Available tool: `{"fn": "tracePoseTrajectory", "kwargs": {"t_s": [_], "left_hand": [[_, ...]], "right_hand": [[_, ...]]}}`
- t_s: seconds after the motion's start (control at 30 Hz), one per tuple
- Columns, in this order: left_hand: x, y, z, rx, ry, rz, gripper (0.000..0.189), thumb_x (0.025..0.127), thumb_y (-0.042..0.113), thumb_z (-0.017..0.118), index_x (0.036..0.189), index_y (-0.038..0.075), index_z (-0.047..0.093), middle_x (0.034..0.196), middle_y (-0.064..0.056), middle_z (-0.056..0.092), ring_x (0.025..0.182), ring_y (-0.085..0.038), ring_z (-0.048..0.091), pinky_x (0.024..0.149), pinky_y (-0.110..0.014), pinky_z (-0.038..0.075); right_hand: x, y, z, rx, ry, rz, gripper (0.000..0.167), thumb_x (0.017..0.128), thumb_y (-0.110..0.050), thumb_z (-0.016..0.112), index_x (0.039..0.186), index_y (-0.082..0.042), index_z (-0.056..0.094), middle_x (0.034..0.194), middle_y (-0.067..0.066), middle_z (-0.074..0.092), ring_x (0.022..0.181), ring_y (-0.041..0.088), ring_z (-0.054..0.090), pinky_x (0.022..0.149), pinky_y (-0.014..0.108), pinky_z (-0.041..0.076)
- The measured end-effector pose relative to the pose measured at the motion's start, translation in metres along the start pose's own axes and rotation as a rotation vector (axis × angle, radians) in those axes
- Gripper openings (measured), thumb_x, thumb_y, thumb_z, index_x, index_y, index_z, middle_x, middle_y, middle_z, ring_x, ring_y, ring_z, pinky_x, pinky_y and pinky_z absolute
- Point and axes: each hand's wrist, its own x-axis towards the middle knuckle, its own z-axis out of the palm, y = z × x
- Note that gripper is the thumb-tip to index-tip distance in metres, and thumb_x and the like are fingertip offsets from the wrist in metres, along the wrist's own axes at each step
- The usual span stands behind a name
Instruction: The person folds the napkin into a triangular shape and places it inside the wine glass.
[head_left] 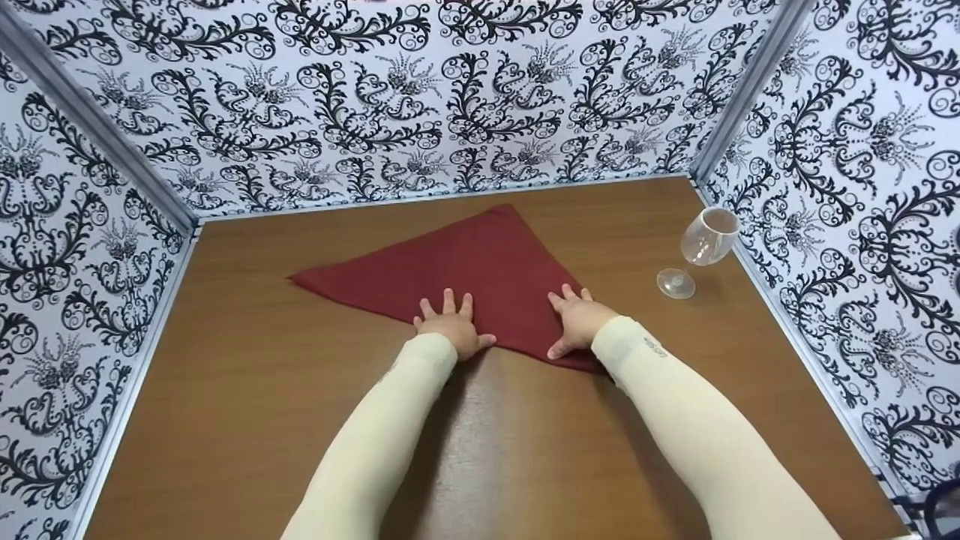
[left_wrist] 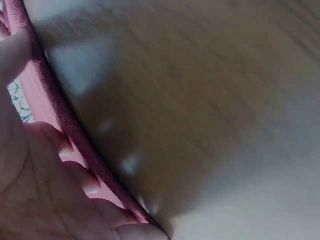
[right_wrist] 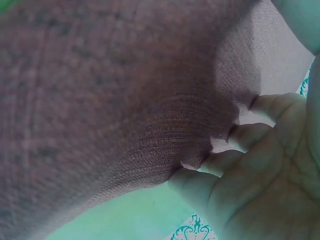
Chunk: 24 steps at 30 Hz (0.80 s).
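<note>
A dark red cloth napkin (head_left: 465,262), folded into a triangle, lies on the brown wooden table with one corner pointing left and another toward the back wall. My left hand (head_left: 454,330) rests with spread fingers on its front edge, near the middle. In the left wrist view the fingertips (left_wrist: 90,185) meet the folded edge of the cloth. My right hand (head_left: 583,324) lies on the napkin close to its right corner, fingers apart. The right wrist view shows its fingertips (right_wrist: 240,132) on the fabric, which ripples slightly around them.
A clear wine glass (head_left: 709,238) stands at the table's right side, beyond my right hand. Patterned black-and-white panels (head_left: 480,90) enclose the wooden table (head_left: 247,420) at the back and both sides. A dark curved object (head_left: 941,510) shows at the bottom right corner.
</note>
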Motion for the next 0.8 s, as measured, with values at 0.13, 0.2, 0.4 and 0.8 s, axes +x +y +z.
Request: {"fn": "tracePoseTrajectory", "kwargs": {"t_s": [0.13,0.2,0.4,0.8], "left_hand": [[0.004,-0.002,-0.002,-0.01,-0.003,-0.003,0.103,0.095,0.072,0.059,0.171,0.027,0.007,0.179,-0.012,-0.006,0.16,-0.057,-0.002,0.127,-0.068,0.017],[0.006,-0.003,-0.003,-0.017,-0.002,-0.007,0.104,0.094,0.071,0.061,0.171,0.026,0.007,0.179,-0.011,-0.005,0.16,-0.056,-0.002,0.127,-0.068,0.017],[0.006,-0.006,-0.01,-0.051,-0.007,-0.01,0.105,0.093,0.068,0.065,0.171,0.026,0.008,0.179,-0.01,-0.005,0.16,-0.054,-0.006,0.128,-0.067,0.014],[0.013,-0.006,-0.008,-0.019,-0.001,-0.014,0.104,0.094,0.068,0.065,0.171,0.024,0.01,0.179,-0.012,-0.003,0.16,-0.055,-0.002,0.128,-0.067,0.015]], "right_hand": [[-0.001,-0.001,0.001,-0.002,0.014,-0.001,0.12,0.082,-0.049,0.088,0.169,-0.006,0.017,0.175,0.026,0.006,0.158,0.058,0.007,0.123,0.065,0.031],[-0.001,-0.002,0.001,0.001,0.016,0.0,0.12,0.083,-0.049,0.088,0.169,-0.006,0.017,0.175,0.026,0.006,0.158,0.058,0.007,0.124,0.065,0.029],[0.002,-0.005,0.002,0.0,0.014,0.01,0.12,0.083,-0.05,0.087,0.169,-0.007,0.016,0.175,0.026,0.005,0.159,0.057,0.006,0.124,0.066,0.028],[-0.002,-0.008,0.001,-0.016,0.002,0.015,0.118,0.085,-0.052,0.085,0.17,-0.008,0.015,0.176,0.024,0.004,0.159,0.055,0.007,0.122,0.067,0.031]]}}
